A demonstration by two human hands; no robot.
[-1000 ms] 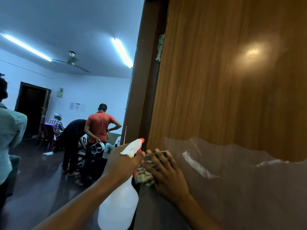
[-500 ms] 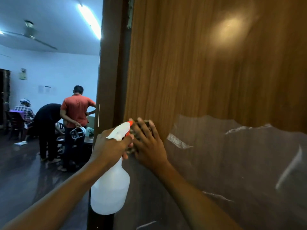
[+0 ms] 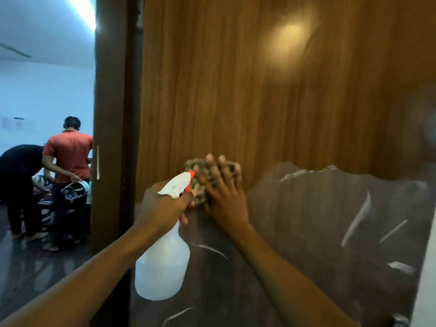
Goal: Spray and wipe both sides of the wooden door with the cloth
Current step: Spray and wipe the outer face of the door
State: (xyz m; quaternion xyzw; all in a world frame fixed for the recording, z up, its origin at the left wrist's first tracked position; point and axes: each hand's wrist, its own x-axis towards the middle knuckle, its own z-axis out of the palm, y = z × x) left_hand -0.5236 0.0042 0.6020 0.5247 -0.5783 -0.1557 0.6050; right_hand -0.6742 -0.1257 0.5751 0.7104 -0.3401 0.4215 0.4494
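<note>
**Mia:** Where is the cloth?

**Sam:** The cloth (image 3: 190,165) is flat on the wooden door (image 3: 259,90), near the middle. The right hand (image 3: 224,199) lies on top of it. Its fingers are spread out and straight, and they push the cloth on the wood.

**Mia:** And the other hand?

**Sam:** The left hand (image 3: 165,206) has its fingers curled tight round the neck of the spray bottle (image 3: 162,267). The bottle is white with an orange tip. It hangs down from the hand, and its tip is just beside the cloth.

**Mia:** Is a finger on the trigger?

**Sam:** It is too blurry there, so I cannot tell.

**Mia:** Why is the door grey lower down?

**Sam:** A shiny grey sheet (image 3: 330,220) covers the low part of the door. It has a torn top edge and white streaks. The cloth sits right at that edge.

**Mia:** What is on the left?

**Sam:** A dark door frame (image 3: 111,114), then a room. A person in a red shirt (image 3: 69,154) stands there with their back to us. A person in dark clothes (image 3: 16,166) bends over just beside them. A long light (image 3: 82,10) glows on the ceiling.
</note>
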